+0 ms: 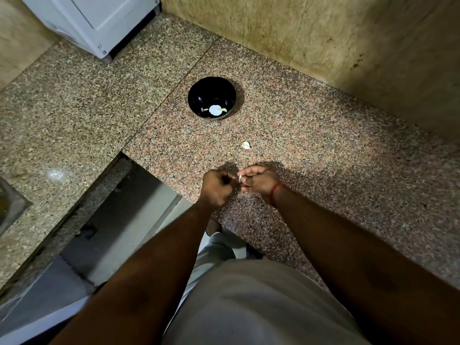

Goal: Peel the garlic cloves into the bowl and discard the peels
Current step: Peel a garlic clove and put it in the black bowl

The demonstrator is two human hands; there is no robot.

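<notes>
Both hands pinch one garlic clove (240, 178) between them, left hand (217, 188) and right hand (258, 181), bowl (211, 97) well beyond on worktop (311, 145).

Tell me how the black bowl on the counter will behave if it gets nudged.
The black bowl looks small and nearly empty, so probably light and apt to slide on the polished granite counter. Its rounded, deep sides suggest it may rock before tipping. The few pale bits inside add little weight.
</notes>
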